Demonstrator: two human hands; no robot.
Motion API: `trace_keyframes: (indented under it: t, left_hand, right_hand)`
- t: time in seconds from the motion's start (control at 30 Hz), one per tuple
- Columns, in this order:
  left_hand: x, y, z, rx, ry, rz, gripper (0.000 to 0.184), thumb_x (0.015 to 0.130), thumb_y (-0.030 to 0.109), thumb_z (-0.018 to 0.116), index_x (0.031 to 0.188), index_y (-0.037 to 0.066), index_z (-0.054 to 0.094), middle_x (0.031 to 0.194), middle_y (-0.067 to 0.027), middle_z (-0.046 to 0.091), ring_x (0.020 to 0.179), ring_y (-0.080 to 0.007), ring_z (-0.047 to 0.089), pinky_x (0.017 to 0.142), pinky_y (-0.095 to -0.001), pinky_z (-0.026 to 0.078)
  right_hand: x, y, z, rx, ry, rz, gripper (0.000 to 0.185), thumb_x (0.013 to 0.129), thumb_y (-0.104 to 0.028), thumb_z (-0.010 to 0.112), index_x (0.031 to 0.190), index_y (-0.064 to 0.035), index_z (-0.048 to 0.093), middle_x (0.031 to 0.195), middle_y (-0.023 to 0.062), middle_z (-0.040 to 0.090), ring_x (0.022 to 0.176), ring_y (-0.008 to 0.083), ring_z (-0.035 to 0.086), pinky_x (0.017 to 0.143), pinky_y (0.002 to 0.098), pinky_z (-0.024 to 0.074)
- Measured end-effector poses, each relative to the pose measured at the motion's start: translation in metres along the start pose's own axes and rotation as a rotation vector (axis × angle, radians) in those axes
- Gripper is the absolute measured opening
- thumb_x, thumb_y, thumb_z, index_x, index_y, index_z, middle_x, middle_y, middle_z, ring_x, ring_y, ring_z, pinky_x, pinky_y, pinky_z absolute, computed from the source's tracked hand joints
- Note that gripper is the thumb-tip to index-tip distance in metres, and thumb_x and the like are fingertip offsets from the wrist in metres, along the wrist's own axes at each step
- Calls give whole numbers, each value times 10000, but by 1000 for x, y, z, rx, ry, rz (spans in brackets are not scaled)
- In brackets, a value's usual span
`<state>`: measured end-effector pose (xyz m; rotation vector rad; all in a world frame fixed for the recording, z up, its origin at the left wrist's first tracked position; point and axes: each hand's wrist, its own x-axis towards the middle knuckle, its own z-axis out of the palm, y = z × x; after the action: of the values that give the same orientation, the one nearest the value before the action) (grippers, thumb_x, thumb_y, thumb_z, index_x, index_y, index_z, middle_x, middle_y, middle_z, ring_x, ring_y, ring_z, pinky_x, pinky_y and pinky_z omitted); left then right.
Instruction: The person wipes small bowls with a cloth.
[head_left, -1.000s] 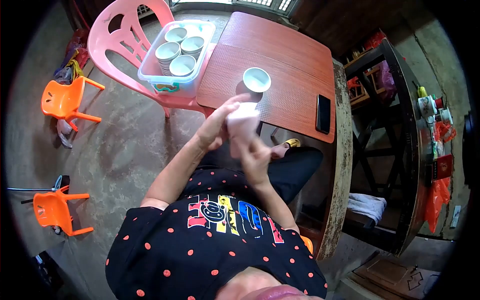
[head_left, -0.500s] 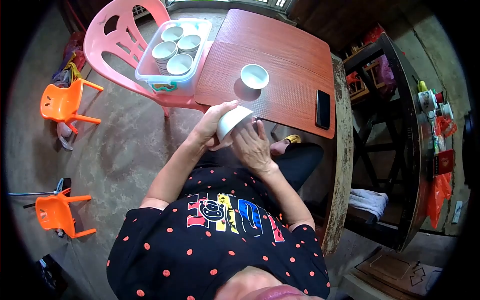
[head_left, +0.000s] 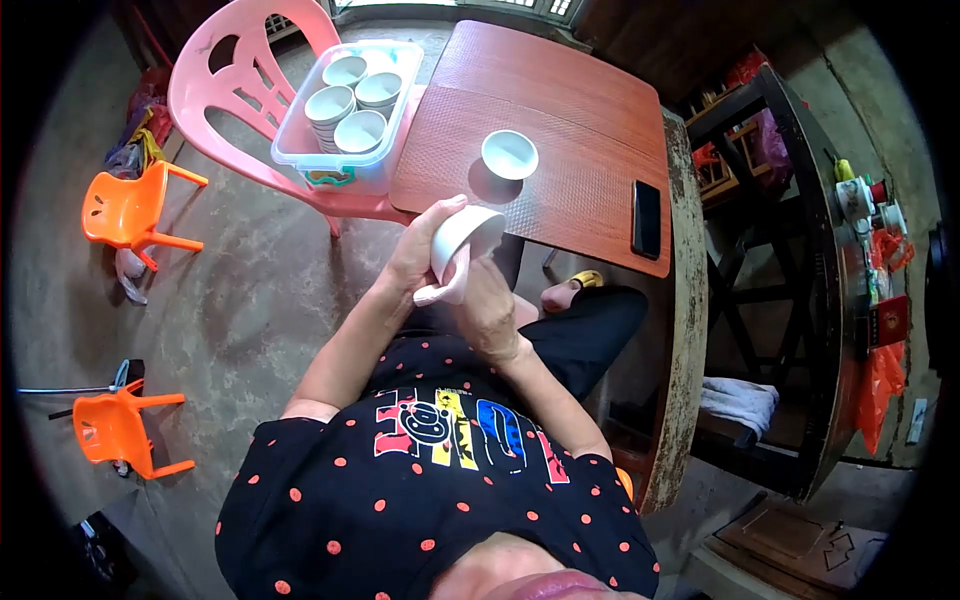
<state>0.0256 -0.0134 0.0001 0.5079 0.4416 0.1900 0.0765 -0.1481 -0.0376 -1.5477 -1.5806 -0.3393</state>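
Observation:
A white bowl (head_left: pixel 455 232) is tilted on its side above my lap, just off the table's near edge. My left hand (head_left: pixel 414 252) is wrapped round its outside. A pale pinkish cloth (head_left: pixel 452 284) folds over the bowl's lower rim. My right hand (head_left: pixel 487 312) presses the cloth there, its fingers partly hidden by the bowl and cloth. On the reddish-brown table (head_left: pixel 560 95), a second white bowl (head_left: pixel 510 155) stands upright beyond my hands.
A clear plastic box (head_left: pixel 283 150) with several stacked bowls (head_left: pixel 360 130) rests on a pink chair (head_left: pixel 205 60) left of the table. A black phone (head_left: pixel 646 220) lies by the table's right edge. Orange small chairs (head_left: pixel 125 205) stand on the floor at left. A dark wooden frame (head_left: pixel 800 240) is at right.
My right hand has drawn down toward me from the bowl's mouth, its fingers curling in. The cloth now shows over the lower rim. My left hand keeps its hold.

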Motion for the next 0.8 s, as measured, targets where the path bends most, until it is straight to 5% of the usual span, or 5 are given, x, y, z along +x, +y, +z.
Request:
trace_keyframes:
  t: [0.13, 0.27, 0.33, 0.5, 0.8]
  left_hand:
    - [4, -7, -1, 265, -75, 221, 312, 887, 298, 554, 965, 0, 599, 815, -69, 623, 678, -130, 600, 604, -247, 487]
    - [3, -19, -1, 800, -188, 748, 524, 843, 387, 585, 1167, -23, 538, 1153, -122, 558, 1080, -184, 518, 949, -318, 402]
    - [2, -16, 2, 820, -201, 781, 541, 854, 354, 609, 1239, -6, 489, 1143, -72, 559, 1080, -178, 514, 944, -307, 390]
    - [-4, -3, -1, 318, -222, -10, 580, 932, 529, 420, 1268, 61, 479, 1149, -78, 588, 1046, -153, 563, 917, -326, 445]
    - [-13, 10, 13, 898, -482, 439, 804, 700, 47, 740, 1398, 34, 340, 1369, -90, 424, 1272, -224, 400, 1028, -361, 387]
  right_hand:
    - [-10, -17, -3, 230, 4, 362, 218, 822, -34, 585, 1016, 67, 575, 980, 216, 614, 944, 351, 613, 838, 400, 481]
    - [30, -35, -31, 1076, 309, 1036, 247, 943, -135, 512, 1094, 55, 553, 953, 55, 640, 811, 143, 616, 716, 265, 479]
    - [29, -21, -30, 1416, 502, 1035, 172, 910, -103, 562, 1005, 35, 604, 915, 71, 651, 821, 153, 624, 728, 283, 494]
    - [22, -5, -44, 141, 21, 149, 279, 745, 72, 632, 1017, 9, 622, 918, 204, 622, 888, 357, 621, 763, 369, 493]
    - [14, -18, -49, 977, 409, 905, 237, 937, -89, 521, 1107, 62, 587, 987, 83, 641, 903, 136, 616, 801, 252, 494]
